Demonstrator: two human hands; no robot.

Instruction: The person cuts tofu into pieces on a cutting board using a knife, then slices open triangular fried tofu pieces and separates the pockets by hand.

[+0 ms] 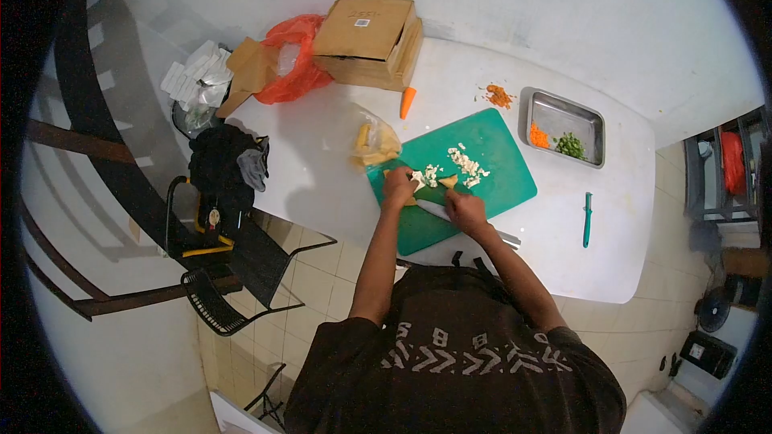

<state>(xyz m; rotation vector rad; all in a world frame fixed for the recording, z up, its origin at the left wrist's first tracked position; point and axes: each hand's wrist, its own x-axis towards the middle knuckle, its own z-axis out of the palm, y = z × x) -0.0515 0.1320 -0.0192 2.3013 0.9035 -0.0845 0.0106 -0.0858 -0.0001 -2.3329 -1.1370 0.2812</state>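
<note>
From my seat, I have only the head view. I judge the cutting to be partway through: pale bits (468, 165) lie chopped on the green board (505, 149), while chopped carrot (538, 136) and chopped greens (570, 145) sit in the metal tray (593, 138). What seems left uncut is the tan piece (448, 182) at the right fingertips, the lumps in the clear bag (378, 143) by the board's left corner, and an orange stub (408, 102) beside the box (366, 28).

The right hand (466, 209) looks clamped on the knife (433, 208), its blade pointing left over the board. The left hand (398, 186) touches a pale chunk (419, 180); I cannot tell whether its fingers pinch it.
</note>
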